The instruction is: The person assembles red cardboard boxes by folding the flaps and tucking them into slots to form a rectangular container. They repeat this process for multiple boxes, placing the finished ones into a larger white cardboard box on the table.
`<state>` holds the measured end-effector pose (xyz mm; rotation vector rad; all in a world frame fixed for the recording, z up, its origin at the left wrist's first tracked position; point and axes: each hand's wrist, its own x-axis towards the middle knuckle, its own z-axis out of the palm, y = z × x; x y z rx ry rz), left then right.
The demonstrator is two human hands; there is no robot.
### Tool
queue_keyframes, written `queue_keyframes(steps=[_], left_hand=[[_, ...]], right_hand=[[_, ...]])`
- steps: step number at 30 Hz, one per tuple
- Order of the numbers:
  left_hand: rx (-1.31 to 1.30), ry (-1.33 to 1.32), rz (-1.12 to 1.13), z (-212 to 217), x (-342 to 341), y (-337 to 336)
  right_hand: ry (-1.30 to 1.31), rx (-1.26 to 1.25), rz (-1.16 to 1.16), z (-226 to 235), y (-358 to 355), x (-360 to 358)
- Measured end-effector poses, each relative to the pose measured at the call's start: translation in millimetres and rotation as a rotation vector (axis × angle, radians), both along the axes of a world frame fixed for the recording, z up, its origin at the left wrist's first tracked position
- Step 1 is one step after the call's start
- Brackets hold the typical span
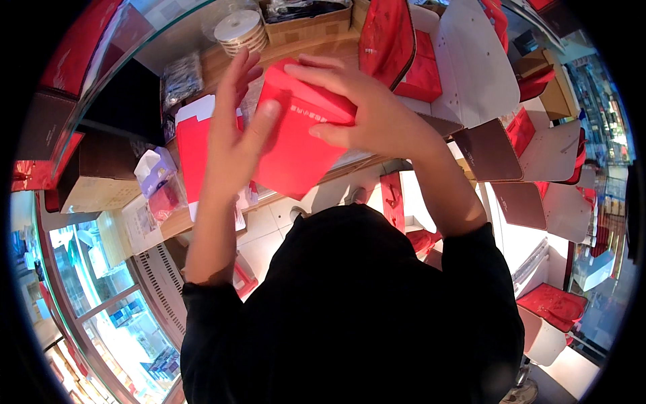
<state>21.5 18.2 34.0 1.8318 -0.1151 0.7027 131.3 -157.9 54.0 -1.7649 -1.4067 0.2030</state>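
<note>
A red cardboard box [296, 158] with light lettering is tilted above the wooden counter, its long folded edge toward the far side. My right hand [346, 101] grips it at the upper right, the fingers over that edge and the thumb on the front panel. My left hand [235, 135] is at the box's left side with fingers stretched and thumb apart. Its thumb tip overlaps the box, and I cannot tell whether it touches. Left of and partly behind my left forearm lies a stack of flat red and white card pieces [193, 151].
White ribbon spools [239, 30] stand at the back beside an open carton [306, 23] of dark items. A purple tissue pack [155, 168] lies at the left counter edge. At right stand open white boxes with red bags [387, 40] and brown flaps [488, 149].
</note>
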Motion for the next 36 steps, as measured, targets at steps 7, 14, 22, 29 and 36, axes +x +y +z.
queue_keyframes(steps=[7, 14, 22, 29, 36], left_hand=[[0.003, 0.159, -0.315, 22.3, 3.2, 21.5], [-0.149, 0.286, -0.475, 24.2, 0.4, 28.8], [-0.039, 0.033, -0.401, 11.5, -7.2, 11.8], [0.041, -0.049, -0.194, 6.7, -7.8, 23.1], [-0.029, -0.074, -0.105, 7.2, -12.8, 13.2]], right_hand=[[-0.047, -0.055, 0.112, 11.4, -7.9, -2.4], [-0.041, -0.050, 0.180, 18.9, -14.2, -1.5], [0.009, -0.051, 0.246, 25.6, -17.3, 8.4], [-0.059, 0.084, 0.103, 22.0, -15.9, 12.1], [0.020, 0.299, 0.040, -4.7, -13.9, 8.3]])
